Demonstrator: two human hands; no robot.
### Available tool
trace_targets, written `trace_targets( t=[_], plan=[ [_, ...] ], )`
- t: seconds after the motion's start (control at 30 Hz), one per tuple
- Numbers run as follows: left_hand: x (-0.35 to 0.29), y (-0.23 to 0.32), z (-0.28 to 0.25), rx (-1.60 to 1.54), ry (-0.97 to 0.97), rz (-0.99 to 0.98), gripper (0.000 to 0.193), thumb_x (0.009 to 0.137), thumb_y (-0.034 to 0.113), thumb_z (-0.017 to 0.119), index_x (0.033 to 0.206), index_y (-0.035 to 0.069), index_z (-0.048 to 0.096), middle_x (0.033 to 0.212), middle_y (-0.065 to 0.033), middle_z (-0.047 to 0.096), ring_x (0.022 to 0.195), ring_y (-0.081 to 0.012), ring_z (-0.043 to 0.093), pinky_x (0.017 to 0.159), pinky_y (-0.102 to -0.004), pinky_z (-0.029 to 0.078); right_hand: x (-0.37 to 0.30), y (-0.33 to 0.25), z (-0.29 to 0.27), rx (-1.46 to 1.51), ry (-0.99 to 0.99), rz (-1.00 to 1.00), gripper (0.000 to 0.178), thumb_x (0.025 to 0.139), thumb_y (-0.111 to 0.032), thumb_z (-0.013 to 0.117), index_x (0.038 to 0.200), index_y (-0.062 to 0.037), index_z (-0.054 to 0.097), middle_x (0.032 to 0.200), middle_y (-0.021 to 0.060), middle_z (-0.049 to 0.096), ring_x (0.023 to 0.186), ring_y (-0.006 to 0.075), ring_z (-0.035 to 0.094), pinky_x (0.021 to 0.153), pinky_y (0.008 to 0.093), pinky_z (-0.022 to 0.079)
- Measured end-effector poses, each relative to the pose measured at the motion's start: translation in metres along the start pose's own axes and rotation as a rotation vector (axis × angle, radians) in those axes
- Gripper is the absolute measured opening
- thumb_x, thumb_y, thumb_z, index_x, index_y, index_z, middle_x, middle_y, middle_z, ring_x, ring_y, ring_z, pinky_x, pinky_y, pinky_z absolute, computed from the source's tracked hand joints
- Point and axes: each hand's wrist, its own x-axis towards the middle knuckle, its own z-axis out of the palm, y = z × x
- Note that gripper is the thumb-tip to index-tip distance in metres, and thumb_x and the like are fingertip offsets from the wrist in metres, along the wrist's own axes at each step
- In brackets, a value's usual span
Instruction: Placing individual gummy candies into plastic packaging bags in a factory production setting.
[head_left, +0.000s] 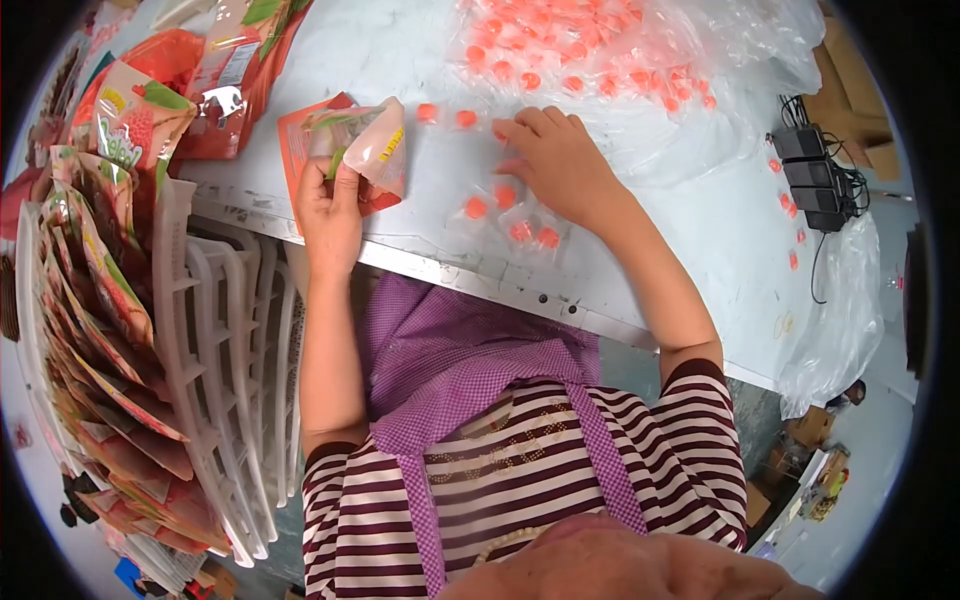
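My left hand [333,215] grips the lower edge of a printed pouch [380,150] with thumb and fingers; the pouch's pale top panel is folded back, and red film shows beneath it. Over the tabletop, my right hand [565,165] has its thumb and index finger apart, the index fingertip touching a small red piece in clear wrapping. Two more wrapped red pieces [466,119] sit between the hands. Several others [520,231] lie just below my right fingers, near the table's front edge.
A heap of wrapped red pieces [560,50] rests on clear plastic sheeting [740,50] at the far side. At left, filled pouches [100,270] stand packed in a crate beside stacked white plastic crates [235,330]. Black power adapters [815,175] with cords sit at the table's right edge.
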Motion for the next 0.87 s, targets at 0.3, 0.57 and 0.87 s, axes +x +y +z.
trace_targets(
  t=[0.3, 0.57, 0.87],
  plan=[
    [0.002, -0.003, 0.0, -0.063, 0.011, -0.031, 0.018, 0.093, 0.019, 0.053, 0.085, 0.003, 0.049, 0.077, -0.0003, 0.054, 0.068, -0.0059, 0.049, 0.062, -0.0204, 0.043, 0.04, -0.024, 0.018, -0.055, -0.018, -0.014, 0.045, 0.08, -0.039, 0.059, 0.121, -0.0208, 0.053, 0.109, 0.0074, 0.053, 0.098, 0.024, 0.051, 0.075, 0.0368, 0.045],
    [0.0, -0.005, -0.007, -0.037, -0.006, -0.027, 0.018, 0.092, 0.019, 0.053, 0.085, 0.003, 0.049, 0.077, -0.0009, 0.055, 0.068, -0.006, 0.05, 0.062, -0.0206, 0.043, 0.014, -0.002, -0.003, -0.078, -0.143, -0.124, 0.039, 0.081, -0.034, 0.059, 0.118, -0.0217, 0.055, 0.112, 0.0087, 0.053, 0.103, 0.0256, 0.048, 0.082, 0.0397, 0.042],
    [0.0, 0.001, -0.002, -0.04, -0.023, -0.064, 0.019, 0.092, 0.019, 0.054, 0.085, 0.003, 0.049, 0.075, -0.0024, 0.055, 0.067, -0.0075, 0.052, 0.061, -0.0219, 0.044, 0.008, 0.033, 0.009, 0.011, 0.042, 0.211, 0.035, 0.082, -0.026, 0.061, 0.114, -0.0145, 0.057, 0.11, 0.0089, 0.055, 0.103, 0.0276, 0.046, 0.091, 0.045, 0.036]
  ],
)
